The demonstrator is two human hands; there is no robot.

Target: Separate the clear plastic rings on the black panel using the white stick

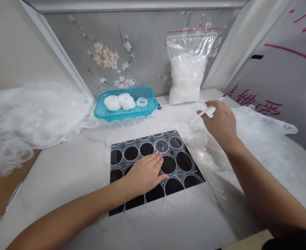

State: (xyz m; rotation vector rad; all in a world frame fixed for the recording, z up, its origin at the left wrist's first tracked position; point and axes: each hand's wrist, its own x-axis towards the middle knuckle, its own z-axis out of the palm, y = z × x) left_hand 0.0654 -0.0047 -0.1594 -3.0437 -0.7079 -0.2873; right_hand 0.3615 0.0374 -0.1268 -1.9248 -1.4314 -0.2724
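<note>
My left hand point(146, 173) lies flat, palm down with fingers stretched out, on a clear sheet with round cutouts point(168, 201). Under the sheet is a black panel point(153, 192), and the circles show dark against it. To the right and a little higher, my right hand point(219, 121) pinches a thin white stick point(203, 113), its lower end pointing down and left. The stick's exact kind I cannot make out. Beneath this hand lies some crumpled clear plastic point(205, 149).
At the back stands a blue basket point(127, 116) with white rings point(113, 103) inside. A zip bag point(188, 74) of white pieces leans against the flowered wall. Clear ring-cut sheets are heaped left point(46, 118) and right point(264, 139).
</note>
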